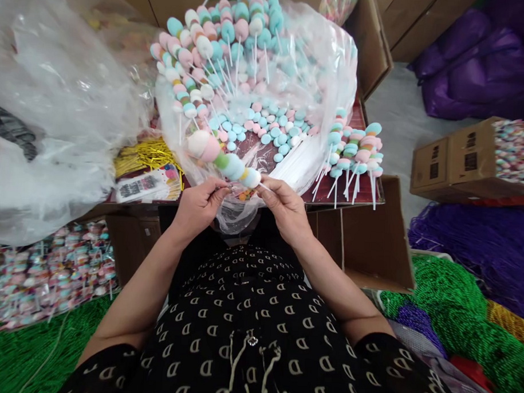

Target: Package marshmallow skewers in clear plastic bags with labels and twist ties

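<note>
A pastel marshmallow skewer [222,161] sits at twelve o'clock, clenched near its lower end by the left hand [199,208] and right hand [285,209]. Just beyond, a clear plastic bag [335,61] holds more skewers [233,46]; the carton [435,168] at three o'clock has print too small to read.

Left hand [198,208] and right hand [287,210] on one pastel marshmallow skewer [231,164]
</note>
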`<state>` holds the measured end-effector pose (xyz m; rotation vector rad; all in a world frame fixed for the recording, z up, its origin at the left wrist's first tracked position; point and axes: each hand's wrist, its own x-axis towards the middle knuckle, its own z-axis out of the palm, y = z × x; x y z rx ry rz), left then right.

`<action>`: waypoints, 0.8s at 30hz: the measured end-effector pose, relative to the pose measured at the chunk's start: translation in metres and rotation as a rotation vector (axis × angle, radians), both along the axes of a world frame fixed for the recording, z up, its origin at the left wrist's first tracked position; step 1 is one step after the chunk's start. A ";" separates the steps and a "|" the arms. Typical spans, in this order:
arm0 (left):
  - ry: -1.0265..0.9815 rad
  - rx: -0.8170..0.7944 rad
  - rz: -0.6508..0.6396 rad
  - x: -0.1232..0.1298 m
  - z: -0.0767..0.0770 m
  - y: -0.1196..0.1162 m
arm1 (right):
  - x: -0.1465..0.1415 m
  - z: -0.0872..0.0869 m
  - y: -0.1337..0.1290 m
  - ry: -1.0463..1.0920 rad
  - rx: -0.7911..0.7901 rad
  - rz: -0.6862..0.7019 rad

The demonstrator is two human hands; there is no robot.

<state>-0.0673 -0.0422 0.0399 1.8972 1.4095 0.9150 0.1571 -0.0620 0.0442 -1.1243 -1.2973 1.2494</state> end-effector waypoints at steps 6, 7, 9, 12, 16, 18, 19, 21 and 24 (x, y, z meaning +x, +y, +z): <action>-0.051 0.046 -0.025 0.006 -0.004 -0.004 | -0.007 -0.013 0.011 -0.018 0.036 -0.065; -0.077 0.042 -0.049 0.006 -0.003 -0.004 | -0.008 -0.014 0.013 -0.017 0.056 -0.073; -0.122 0.032 -0.074 0.006 -0.003 -0.005 | -0.011 -0.016 0.018 -0.014 0.106 -0.102; -0.172 -0.016 -0.053 0.004 -0.004 -0.006 | -0.016 -0.019 0.023 0.001 0.104 -0.143; -0.235 -0.085 -0.025 0.003 -0.007 -0.006 | -0.025 -0.021 0.023 0.051 0.066 -0.147; -0.271 -0.125 -0.027 0.004 -0.007 -0.007 | -0.029 -0.019 0.024 0.059 0.070 -0.157; -0.293 -0.145 -0.031 0.004 -0.007 -0.007 | -0.031 -0.017 0.025 0.057 0.077 -0.165; -0.336 -0.182 -0.044 0.004 -0.008 -0.007 | -0.032 -0.013 0.026 0.051 0.097 -0.188; -0.416 -0.249 -0.033 0.001 -0.011 -0.006 | -0.027 -0.008 0.027 0.059 0.093 -0.195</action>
